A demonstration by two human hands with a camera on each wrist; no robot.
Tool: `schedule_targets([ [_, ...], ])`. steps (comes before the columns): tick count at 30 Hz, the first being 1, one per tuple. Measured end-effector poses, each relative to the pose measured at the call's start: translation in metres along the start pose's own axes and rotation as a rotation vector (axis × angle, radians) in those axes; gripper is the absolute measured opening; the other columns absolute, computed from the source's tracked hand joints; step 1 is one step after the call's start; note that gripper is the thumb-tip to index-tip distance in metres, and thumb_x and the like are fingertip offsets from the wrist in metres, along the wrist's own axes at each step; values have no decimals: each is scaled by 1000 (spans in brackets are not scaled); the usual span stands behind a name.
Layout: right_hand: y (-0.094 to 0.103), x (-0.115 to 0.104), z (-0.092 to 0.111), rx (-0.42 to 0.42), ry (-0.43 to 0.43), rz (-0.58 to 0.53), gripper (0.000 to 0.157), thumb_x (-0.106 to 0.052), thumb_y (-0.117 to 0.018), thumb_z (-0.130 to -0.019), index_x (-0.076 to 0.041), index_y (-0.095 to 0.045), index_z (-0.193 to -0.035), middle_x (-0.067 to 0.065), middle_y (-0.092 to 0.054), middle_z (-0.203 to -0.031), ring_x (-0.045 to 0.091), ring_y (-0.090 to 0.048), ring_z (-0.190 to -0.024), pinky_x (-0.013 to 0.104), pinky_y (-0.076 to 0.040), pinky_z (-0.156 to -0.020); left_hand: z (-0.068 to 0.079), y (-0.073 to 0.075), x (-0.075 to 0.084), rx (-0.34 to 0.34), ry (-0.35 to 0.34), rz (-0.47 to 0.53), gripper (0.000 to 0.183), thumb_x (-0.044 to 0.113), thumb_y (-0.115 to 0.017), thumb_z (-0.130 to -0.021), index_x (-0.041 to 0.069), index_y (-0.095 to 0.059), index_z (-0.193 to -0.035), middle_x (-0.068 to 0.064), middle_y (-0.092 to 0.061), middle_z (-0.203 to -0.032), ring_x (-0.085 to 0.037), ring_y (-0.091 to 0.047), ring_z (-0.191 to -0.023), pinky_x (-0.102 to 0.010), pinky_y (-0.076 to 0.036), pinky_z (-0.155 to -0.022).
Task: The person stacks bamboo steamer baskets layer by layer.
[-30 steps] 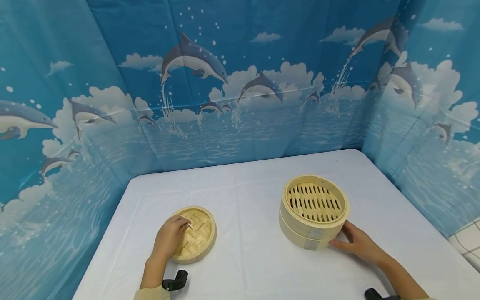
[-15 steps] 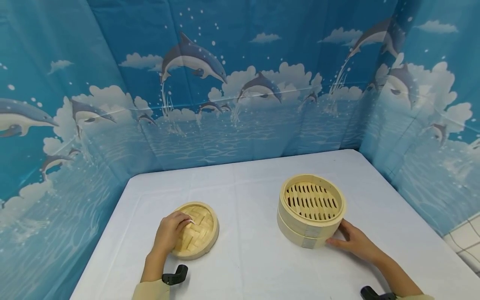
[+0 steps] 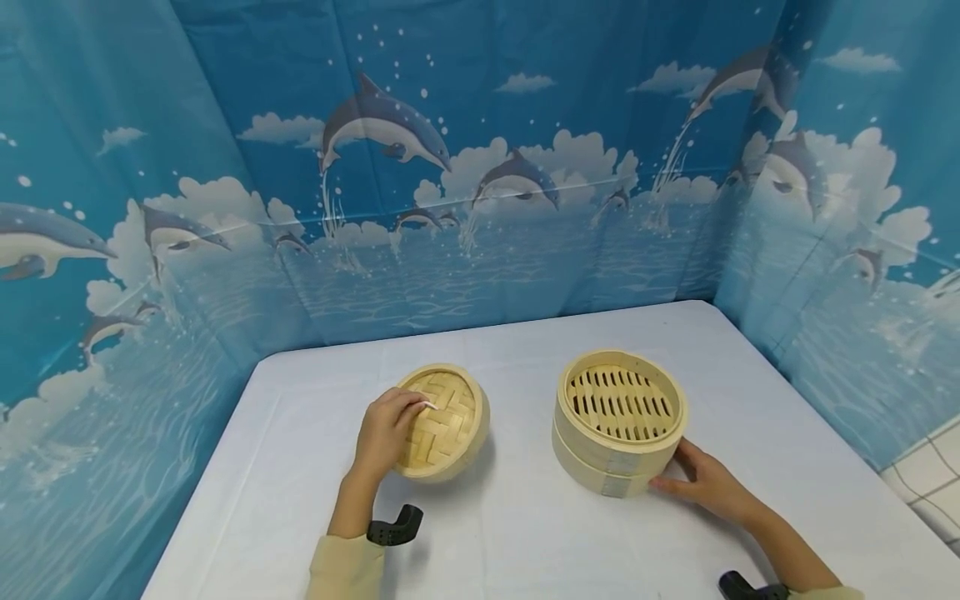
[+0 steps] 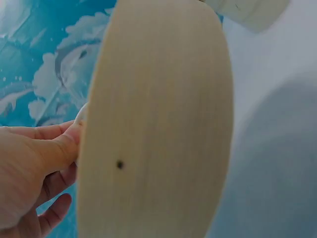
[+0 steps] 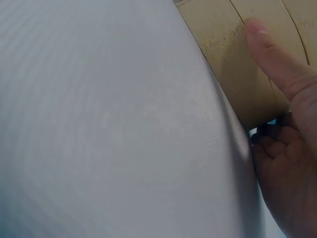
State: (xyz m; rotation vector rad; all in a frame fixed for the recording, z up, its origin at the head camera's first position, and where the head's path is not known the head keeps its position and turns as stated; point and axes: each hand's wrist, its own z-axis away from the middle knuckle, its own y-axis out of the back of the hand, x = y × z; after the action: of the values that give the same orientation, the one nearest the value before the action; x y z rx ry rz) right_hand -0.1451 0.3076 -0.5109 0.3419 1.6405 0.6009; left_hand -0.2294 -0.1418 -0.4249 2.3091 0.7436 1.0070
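My left hand pinches a small pale loop handle on top of a round woven bamboo steamer lid. The lid is tilted and raised over the white table, casting a shadow. In the left wrist view its plain side band fills the middle, with thumb and fingers meeting at the loop behind the edge. To the right stands a two-tier bamboo steamer, its slatted top uncovered. Against its lower right side my right hand holds it; the thumb lies on the wall and the fingers bend round farther back.
A white cloth covers the table. Behind it and along both sides hangs a blue dolphin-print curtain. A black wrist device sits on the left wrist. White floor tiles show at the lower right.
My left hand has lifted the lid off the table and carried it right and away from me, tilting it. The right hand has stayed at the steamer.
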Motion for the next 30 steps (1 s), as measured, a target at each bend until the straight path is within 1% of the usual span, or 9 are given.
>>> schedule_targets([
  [5, 0, 2, 1, 6, 0, -2, 87, -28, -68, -69, -16, -13, -136, 16, -15, -136, 35, -16, -121, 43, -18, -91, -22, -12, 22, -15, -31, 61, 11, 18, -56, -80, 16, -64, -86, 11, -54, -81, -3, -51, -79, -19, -43, -71],
  [7, -1, 1, 2, 10, -2, 6, 87, -29, -68, -69, -15, -13, -136, 16, -16, -136, 35, -16, -121, 43, -19, -91, -30, -16, 32, -33, -49, 80, 11, 18, -56, -80, 15, -64, -86, 10, -55, -82, -5, -51, -80, -21, -43, -71],
  [10, 0, -1, 2, 12, -10, 12, 88, -30, -68, -69, -10, -13, -135, 17, -16, -136, 35, -17, -120, 44, -19, -91, -42, -21, 48, -58, -81, 92, 11, 19, -56, -80, 16, -65, -86, 10, -56, -82, -4, -51, -81, -20, -42, -73],
  [13, 0, 0, 3, 17, -11, 18, 89, -31, -67, -69, -9, -13, -135, 17, -17, -136, 36, -18, -120, 44, -19, -91, -54, -28, 61, -70, -125, 103, 11, 20, -57, -79, 16, -65, -86, 10, -56, -82, -4, -51, -81, -20, -41, -74],
  [22, -1, 2, 2, 13, 3, 6, 89, -31, -67, -69, -6, -12, -135, 16, -18, -136, 34, -19, -120, 42, -19, -92, -78, -46, 92, -72, -209, 97, 12, 19, -56, -80, 16, -65, -87, 9, -58, -83, -3, -51, -82, -17, -40, -75],
  [25, 0, 2, 2, 15, 5, -3, 89, -30, -67, -70, -7, -12, -135, 16, -17, -136, 34, -18, -121, 41, -18, -92, -85, -50, 102, -96, -224, 111, 13, 20, -54, -81, 16, -65, -88, 9, -57, -85, -4, -51, -84, -17, -39, -78],
  [26, 0, 2, 2, 18, 8, -4, 88, -30, -67, -69, -8, -13, -135, 15, -17, -136, 33, -18, -121, 40, -18, -92, -87, -51, 105, -108, -227, 119, 14, 20, -53, -82, 15, -64, -89, 9, -57, -86, -5, -51, -85, -18, -38, -78],
  [30, -1, 1, 2, 22, 33, -11, 87, -29, -67, -70, -9, -14, -135, 15, -17, -136, 33, -18, -121, 22, -20, -94, -94, -56, 117, -166, -223, 153, 16, 20, -51, -84, 15, -63, -92, 8, -56, -90, -7, -50, -90, -19, -37, -81],
])
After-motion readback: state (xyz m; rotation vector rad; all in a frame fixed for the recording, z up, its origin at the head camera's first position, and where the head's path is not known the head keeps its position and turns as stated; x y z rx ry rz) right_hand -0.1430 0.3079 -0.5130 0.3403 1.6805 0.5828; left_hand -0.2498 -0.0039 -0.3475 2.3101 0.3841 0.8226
